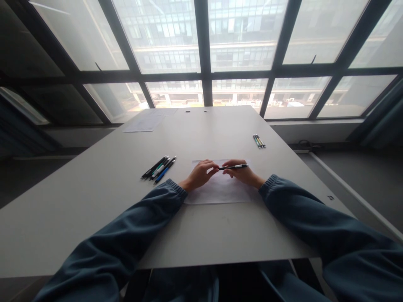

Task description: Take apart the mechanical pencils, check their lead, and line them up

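A slim black pen [241, 166] with a pale band lies nearly level between my two hands, above a white sheet of paper [217, 194]. My right hand [238, 171] is closed around its barrel. At the pen's left end, the thumb and fingers of my left hand [202, 173] are pinched together on it. The fingertips partly hide that end, so I cannot tell whether it is a tip or a cap. Left of my left hand lies a loose bunch of several pens [159, 168], mostly black, with green and blue ones among them.
Several thin pens or refills [259, 141] lie side by side near the table's right edge. More white papers [145, 122] rest at the far left of the white table [94, 188]. Beyond the far edge stand large dark-framed windows [204, 54].
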The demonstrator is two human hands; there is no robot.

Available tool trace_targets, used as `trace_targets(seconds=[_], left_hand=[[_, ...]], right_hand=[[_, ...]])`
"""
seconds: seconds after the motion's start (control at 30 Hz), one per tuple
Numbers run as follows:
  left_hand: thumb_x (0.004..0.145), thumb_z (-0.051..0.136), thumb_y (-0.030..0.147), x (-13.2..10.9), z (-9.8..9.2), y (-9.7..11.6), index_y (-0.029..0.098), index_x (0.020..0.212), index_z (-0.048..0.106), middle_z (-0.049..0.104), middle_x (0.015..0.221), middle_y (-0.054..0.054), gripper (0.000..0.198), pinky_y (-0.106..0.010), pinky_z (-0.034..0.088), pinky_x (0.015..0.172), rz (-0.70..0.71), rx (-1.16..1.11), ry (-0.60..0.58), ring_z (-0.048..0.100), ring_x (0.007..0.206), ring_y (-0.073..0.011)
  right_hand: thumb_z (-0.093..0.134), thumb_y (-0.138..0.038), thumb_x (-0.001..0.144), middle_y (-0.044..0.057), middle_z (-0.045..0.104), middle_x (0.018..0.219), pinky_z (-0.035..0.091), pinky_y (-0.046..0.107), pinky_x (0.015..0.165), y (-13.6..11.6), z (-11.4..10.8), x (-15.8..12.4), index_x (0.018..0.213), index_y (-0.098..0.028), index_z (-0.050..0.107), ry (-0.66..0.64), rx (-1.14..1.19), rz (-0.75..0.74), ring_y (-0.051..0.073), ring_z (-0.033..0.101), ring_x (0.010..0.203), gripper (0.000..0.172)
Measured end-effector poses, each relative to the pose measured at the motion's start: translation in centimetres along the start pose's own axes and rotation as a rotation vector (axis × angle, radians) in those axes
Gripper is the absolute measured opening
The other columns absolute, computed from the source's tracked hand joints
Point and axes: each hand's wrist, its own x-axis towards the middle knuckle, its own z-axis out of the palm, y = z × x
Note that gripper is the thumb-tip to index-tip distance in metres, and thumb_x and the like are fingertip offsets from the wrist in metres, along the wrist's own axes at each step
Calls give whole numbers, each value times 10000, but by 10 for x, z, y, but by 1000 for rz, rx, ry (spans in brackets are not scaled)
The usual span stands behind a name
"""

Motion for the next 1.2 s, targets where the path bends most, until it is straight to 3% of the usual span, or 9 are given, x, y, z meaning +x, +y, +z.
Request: trace_targets(seconds=[0.1, 0.23, 0.4, 0.53, 0.83, 1.0, 1.2], left_hand=[[975, 603, 313, -1, 0, -2, 192, 960, 719, 732, 905, -59, 168, -349, 513, 846, -50, 28, 81, 653, 879, -203], [965, 611, 292, -1, -1, -6, 189, 943, 716, 727, 913, -57, 149, -356, 510, 854, -119, 67, 181, 650, 889, -211], [967, 602, 293, -1, -1, -10, 193, 949, 709, 717, 920, -55, 148, -359, 508, 873, -148, 82, 231, 645, 911, -214], [960, 616, 304, -3, 0, -15, 196, 938, 709, 707, 893, -45, 144, -342, 515, 846, -144, 47, 265, 645, 879, -200], [939, 628, 321, -2, -2, -23, 199, 928, 721, 718, 899, -43, 154, -313, 544, 755, -198, -35, 291, 659, 810, -178], [922, 631, 298, 2, -5, -21, 195, 939, 713, 719, 914, -42, 133, -294, 551, 725, -229, -52, 362, 670, 816, -172], [947, 602, 308, 3, -9, -16, 194, 948, 694, 698, 912, -44, 147, -285, 547, 713, -182, -28, 420, 657, 823, -171]], right_hand=[[772, -485, 811, 33, 712, 701, 409, 253, 478, 0, -4, 1, 981, -167, 734, 78, 124, 24, 103, 510, 505, 363], [705, -595, 842, 54, 714, 720, 413, 270, 499, 1, -11, 5, 998, -154, 730, 166, 334, 91, 123, 547, 531, 468], [625, -695, 853, 102, 733, 817, 407, 288, 530, -1, -13, 5, 1029, -147, 742, 132, 505, 179, 154, 576, 609, 588], [677, -627, 854, 97, 735, 826, 377, 262, 546, 1, -15, 5, 1023, -142, 753, 110, 525, 198, 135, 571, 634, 518], [729, -534, 824, 80, 748, 814, 399, 230, 553, 7, -18, 6, 982, -154, 755, 114, 350, 221, 140, 625, 703, 412], [715, -486, 827, 44, 724, 740, 416, 243, 501, 16, -15, 10, 995, -165, 743, 219, 65, 86, 143, 602, 616, 363], [654, -354, 908, 76, 788, 962, 518, 307, 699, 28, -18, 12, 1025, -205, 783, 228, -355, -107, 199, 695, 830, 229]])
